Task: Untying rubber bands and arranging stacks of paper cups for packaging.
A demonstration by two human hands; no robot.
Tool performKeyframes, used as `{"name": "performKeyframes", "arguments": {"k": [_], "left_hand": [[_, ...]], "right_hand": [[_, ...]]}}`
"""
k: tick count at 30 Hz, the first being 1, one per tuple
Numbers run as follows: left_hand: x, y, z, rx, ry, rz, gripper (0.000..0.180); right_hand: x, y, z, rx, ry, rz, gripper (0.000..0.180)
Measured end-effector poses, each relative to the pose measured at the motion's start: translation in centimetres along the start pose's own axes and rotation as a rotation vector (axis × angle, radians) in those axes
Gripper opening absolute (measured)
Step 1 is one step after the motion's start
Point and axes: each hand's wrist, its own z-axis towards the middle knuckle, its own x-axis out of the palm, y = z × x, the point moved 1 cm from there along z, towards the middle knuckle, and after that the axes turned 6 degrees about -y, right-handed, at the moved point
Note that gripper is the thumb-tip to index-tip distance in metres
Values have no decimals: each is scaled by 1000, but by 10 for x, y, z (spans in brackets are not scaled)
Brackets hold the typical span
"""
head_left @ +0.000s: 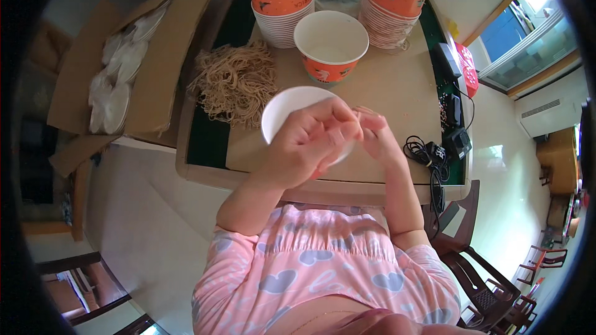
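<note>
My left hand [316,139] is closed, with the thumb pressed to the fingers. Its fingertips meet those of my right hand [376,138], which is also closed in a pinch. Whatever lies between the fingertips is too small or hidden to make out. Just beneath both hands is a white round paper bucket [280,109], partly covered by them. Beyond it an orange paper bucket [331,69] with a white inside stands upright, its mouth up. A tangled heap of beige string [234,84] lies to the left of the buckets.
Two tall stacks of nested orange buckets [282,0] [394,6] stand at the back. On the left, an open cardboard box [164,56] holds white round lids [115,96]. Black cables [428,154] and an adapter [458,142] lie at the right edge. A dark chair [475,273] stands at lower right.
</note>
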Motion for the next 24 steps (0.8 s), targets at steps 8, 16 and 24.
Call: {"name": "performKeyframes", "arguments": {"k": [8,16,24], "left_hand": [[-41,6,-5,15,-58,-153,19],[-19,34,-11,-171,2,-165,18],[-37,32,3,-19,-181,-483,16]], "right_hand": [[-30,8,65,37,561,-90,12],[-9,19,124,-215,755,-692,6],[12,31,109,-721,540,-1353,4]]}}
